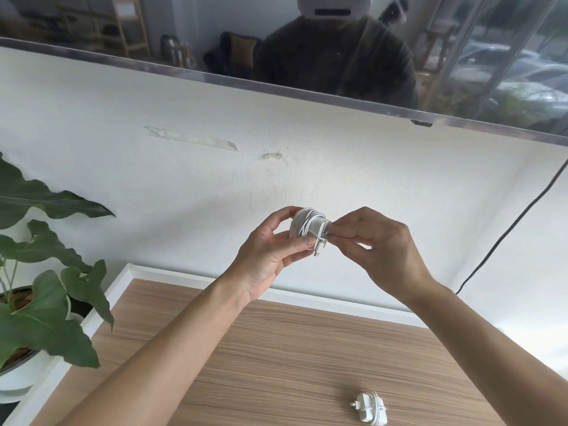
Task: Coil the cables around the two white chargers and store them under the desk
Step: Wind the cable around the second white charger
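I see the left hand and right hand pinching one coiled charger above the desk. A second charger lies on the desk near its front edge; a potted plant stands off the desk's left side.

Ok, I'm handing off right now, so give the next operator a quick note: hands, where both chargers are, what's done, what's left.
Left hand: holds the coiled charger up above the desk, fingers closed around it.
Right hand: pinches the cable end at the side of that coil.
Second charger: lies on the wooden desk near the front edge, cable gathered beside it; how tidily it is wrapped is unclear.
Done: first cable looks almost fully wound.
Left: secure that end, check the second charger's coil, store both under the desk.
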